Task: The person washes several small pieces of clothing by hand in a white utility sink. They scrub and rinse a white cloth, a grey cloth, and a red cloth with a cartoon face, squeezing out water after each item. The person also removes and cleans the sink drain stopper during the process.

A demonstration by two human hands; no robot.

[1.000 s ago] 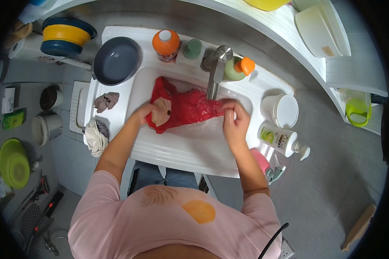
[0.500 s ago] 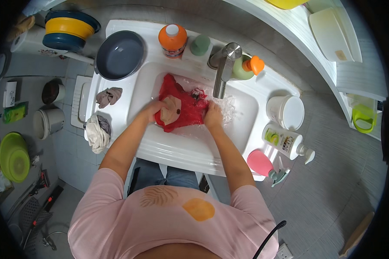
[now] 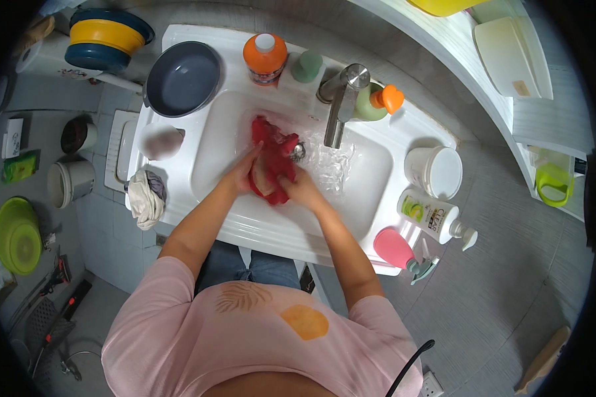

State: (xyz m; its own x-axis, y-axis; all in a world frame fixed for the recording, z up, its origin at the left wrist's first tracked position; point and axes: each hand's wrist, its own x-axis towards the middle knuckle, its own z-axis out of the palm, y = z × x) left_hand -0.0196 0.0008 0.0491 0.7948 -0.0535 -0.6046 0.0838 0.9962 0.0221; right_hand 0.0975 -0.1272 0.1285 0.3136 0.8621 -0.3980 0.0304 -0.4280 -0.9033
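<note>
A wet red cloth item (image 3: 281, 145) with a beige patch is bunched in the white sink (image 3: 371, 218), and what kind of thing it is I cannot make out. My left hand (image 3: 245, 171) grips its left side. On its lower right edge, my right hand (image 3: 302, 188) is closed round the fabric. Water from the metal tap (image 3: 341, 109) splashes into the basin to the right of the cloth. Beside the cloth the metal drain (image 3: 298, 152) shows. Some of my fingertips are hidden by the folds.
Along the back rim stand a grey basin (image 3: 182, 79), an orange bottle (image 3: 265, 61) and a green pump bottle (image 3: 371, 102). A greyish-white cloth (image 3: 147, 198) lies on the left rim. On the right are a white tub (image 3: 437, 173), a white pump bottle (image 3: 430, 215) and a pink spray bottle (image 3: 394, 247).
My hands have drawn closer together, the right one moving left. The red cloth, spread out before, is now squeezed into a narrower bunch, and the drain is uncovered.
</note>
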